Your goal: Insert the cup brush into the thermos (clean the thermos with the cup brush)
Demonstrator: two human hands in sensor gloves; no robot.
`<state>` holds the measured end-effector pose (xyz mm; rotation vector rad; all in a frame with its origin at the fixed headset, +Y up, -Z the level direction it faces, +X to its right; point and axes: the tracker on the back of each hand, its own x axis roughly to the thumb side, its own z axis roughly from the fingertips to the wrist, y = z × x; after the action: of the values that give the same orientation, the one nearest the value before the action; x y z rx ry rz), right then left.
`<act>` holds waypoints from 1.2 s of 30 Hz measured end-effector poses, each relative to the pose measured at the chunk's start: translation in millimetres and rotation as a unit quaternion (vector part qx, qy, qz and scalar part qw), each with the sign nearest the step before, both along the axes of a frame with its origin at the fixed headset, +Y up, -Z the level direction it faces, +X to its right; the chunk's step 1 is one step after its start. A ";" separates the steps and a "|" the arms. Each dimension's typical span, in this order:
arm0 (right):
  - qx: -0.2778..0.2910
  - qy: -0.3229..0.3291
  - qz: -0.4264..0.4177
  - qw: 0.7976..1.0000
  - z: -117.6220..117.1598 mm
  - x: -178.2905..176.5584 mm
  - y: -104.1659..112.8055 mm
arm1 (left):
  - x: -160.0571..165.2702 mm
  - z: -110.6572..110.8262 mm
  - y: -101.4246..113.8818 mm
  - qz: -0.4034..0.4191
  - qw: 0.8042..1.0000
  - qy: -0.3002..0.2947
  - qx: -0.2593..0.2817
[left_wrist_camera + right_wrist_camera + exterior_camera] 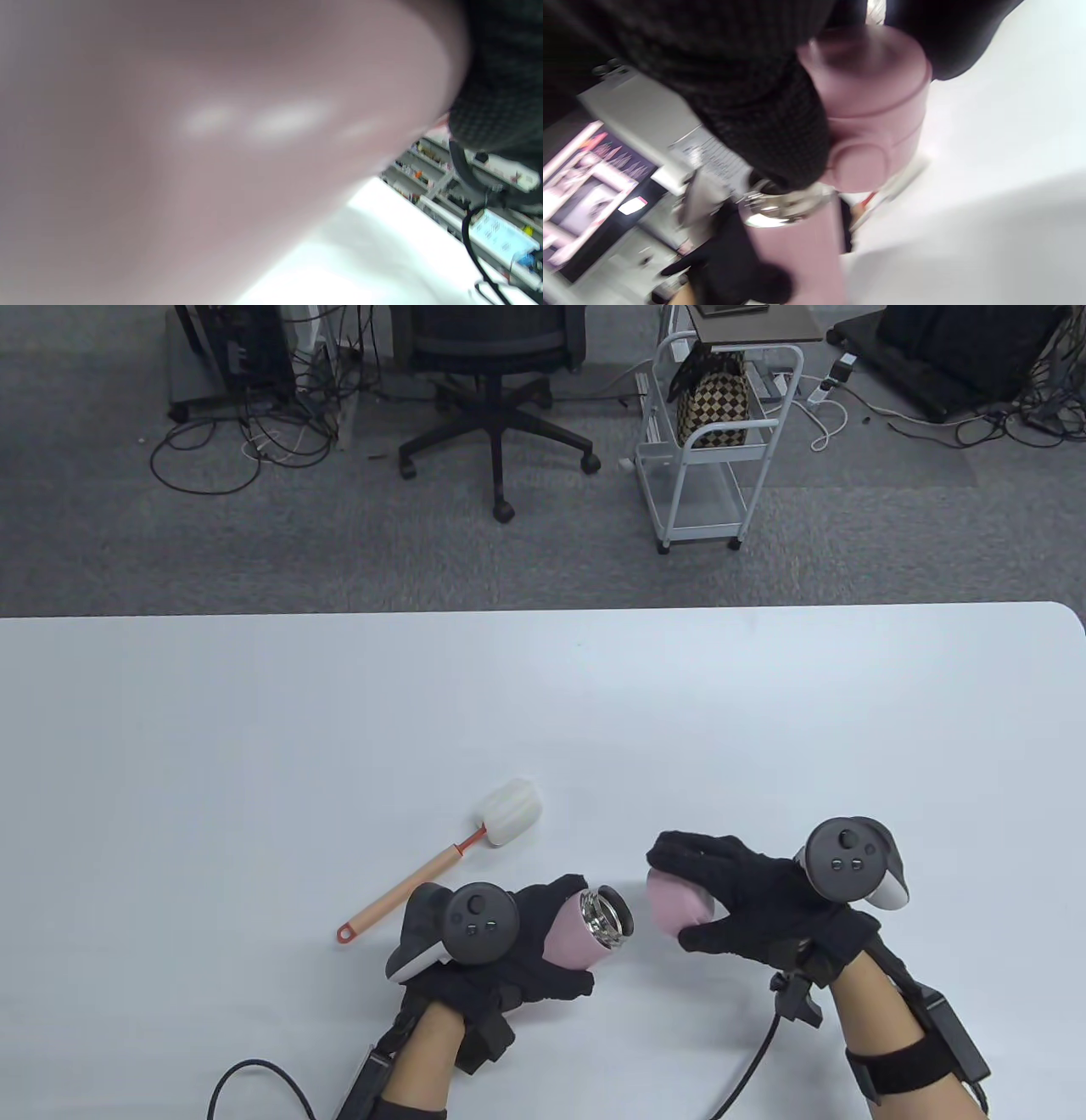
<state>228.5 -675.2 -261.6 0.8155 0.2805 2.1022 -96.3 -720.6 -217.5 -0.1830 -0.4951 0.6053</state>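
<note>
Left wrist view blurred; left hand [509,942] grips thermos [585,929], right hand [747,899] holds lid [679,903]

thermos [594,929] mouth unblocked, lid [679,906] beside

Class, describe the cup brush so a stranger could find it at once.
Start at the white table, then the left hand gripping the pink thermos. Just beyond that hand lies the cup brush, untouched: an orange handle with a ribbed white head, the only long thin thing there.
</note>
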 end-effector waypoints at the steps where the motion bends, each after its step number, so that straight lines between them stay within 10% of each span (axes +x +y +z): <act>1: 0.006 -0.028 0.015 0.999 -4.0 9.1 -2.9 | -3.3 -1.1 0.4 0.021 1.000 0.011 0.003; 13: -0.014 -0.237 0.247 0.940 -26.9 54.9 -40.2 | -29.2 -10.2 -9.0 0.218 0.974 0.053 0.012; 24: -0.042 -0.254 0.341 0.904 -31.6 54.8 -59.8 | -36.6 -12.6 -12.8 0.259 0.964 0.066 0.001; 36: 0.005 -0.263 0.242 0.934 -24.1 43.0 -41.9 | -40.2 -13.8 -14.6 0.295 0.952 0.077 -0.013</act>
<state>271.5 -717.1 -285.7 0.1612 0.1878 2.6907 -136.4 -735.3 -231.3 -0.0071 -0.3880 1.2032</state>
